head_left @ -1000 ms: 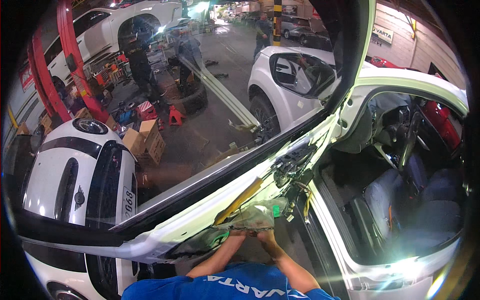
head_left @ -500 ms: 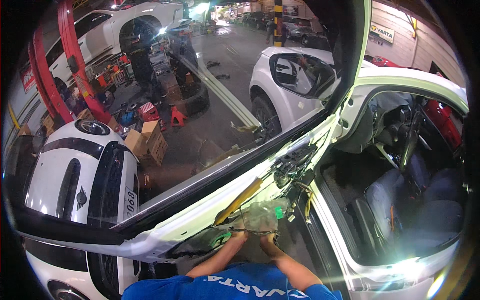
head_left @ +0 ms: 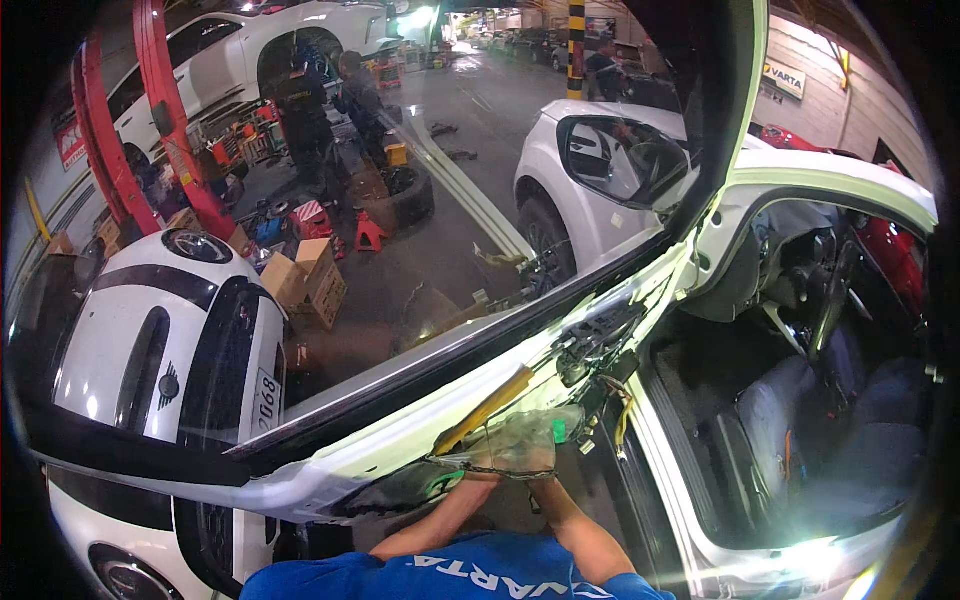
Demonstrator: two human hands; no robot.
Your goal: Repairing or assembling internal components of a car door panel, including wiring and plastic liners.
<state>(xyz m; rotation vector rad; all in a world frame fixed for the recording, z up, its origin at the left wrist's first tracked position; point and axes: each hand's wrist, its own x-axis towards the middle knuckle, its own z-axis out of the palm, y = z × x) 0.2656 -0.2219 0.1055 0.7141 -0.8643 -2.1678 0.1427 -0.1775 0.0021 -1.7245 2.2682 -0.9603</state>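
Observation:
A clear plastic sheet with a dark, sticky-looking lower edge hangs on the inner side of a white car door. My left hand and my right hand are close together at that edge, reaching up behind the sheet. The plastic blurs their fingers, so their grip is hidden. A yellow-brown strip slants along the door above my left hand. Green tape sticks to the sheet's right part. Loose wiring with connectors dangles right of it, below a black mechanism.
The open doorway with a seat lies to the right. Beyond the window glass stand a white car, cardboard boxes, a red lift post and people. Another white car is at the left.
The view has shifted a little, so the background sits farther right and lower. My hands are a bit farther up behind the plastic sheet.

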